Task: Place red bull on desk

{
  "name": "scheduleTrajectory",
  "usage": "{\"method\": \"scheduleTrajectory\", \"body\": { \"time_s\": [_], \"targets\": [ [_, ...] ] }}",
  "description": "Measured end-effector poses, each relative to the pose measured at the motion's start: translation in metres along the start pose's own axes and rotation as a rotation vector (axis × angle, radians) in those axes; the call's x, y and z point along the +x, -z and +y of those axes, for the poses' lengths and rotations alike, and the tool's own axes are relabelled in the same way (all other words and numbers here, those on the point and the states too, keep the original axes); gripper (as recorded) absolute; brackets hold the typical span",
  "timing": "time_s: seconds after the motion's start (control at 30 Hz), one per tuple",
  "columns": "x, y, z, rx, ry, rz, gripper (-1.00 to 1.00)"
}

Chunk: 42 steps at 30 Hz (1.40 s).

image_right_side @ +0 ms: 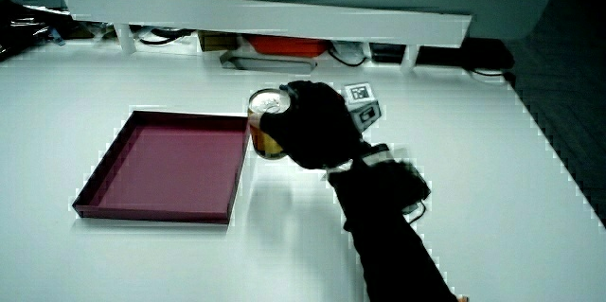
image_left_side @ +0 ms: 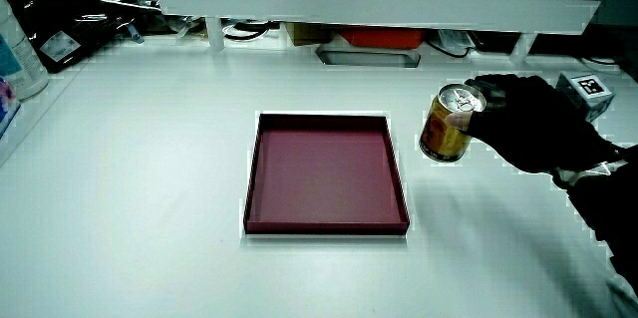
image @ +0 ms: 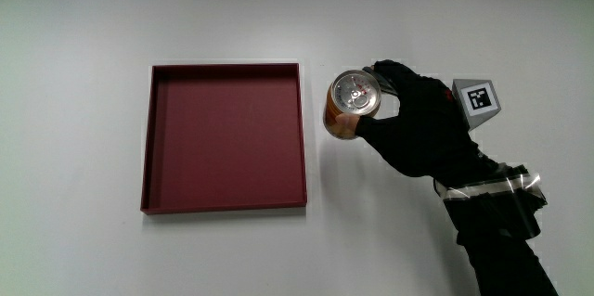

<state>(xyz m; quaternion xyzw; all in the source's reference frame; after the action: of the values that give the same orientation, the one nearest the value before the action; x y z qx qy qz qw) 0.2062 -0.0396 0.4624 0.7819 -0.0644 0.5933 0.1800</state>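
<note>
Red bull can (image: 353, 103) upright in hand (image: 422, 124)

Black-gloved hands (image: 422, 129), patterned cube (image: 477, 101), black sleeve (image: 506, 250) with pale wristband.

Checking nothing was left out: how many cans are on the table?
1. The can stands upright on the table beside the red tray, gripped by the hand. None shows inside the tray.
</note>
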Motion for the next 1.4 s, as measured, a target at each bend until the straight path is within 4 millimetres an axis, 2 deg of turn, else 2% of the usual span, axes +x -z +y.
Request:
{"method": "scheduleTrajectory", "body": {
  "time_s": [0.33, 0.63, 0.97, 1.4],
  "targets": [
    [0.044, 0.002, -0.003, 0.017, 0.091, 0.002, 0.00],
    [0.064, 0.013, -0.008, -0.019, 0.150, 0.038, 0.00],
    [0.073, 0.013, -0.012, -0.009, 0.173, 0.087, 0.00],
    [0.078, 0.017, -0.017, -0.018, 0.194, 0.167, -0.57]
  ]
}}
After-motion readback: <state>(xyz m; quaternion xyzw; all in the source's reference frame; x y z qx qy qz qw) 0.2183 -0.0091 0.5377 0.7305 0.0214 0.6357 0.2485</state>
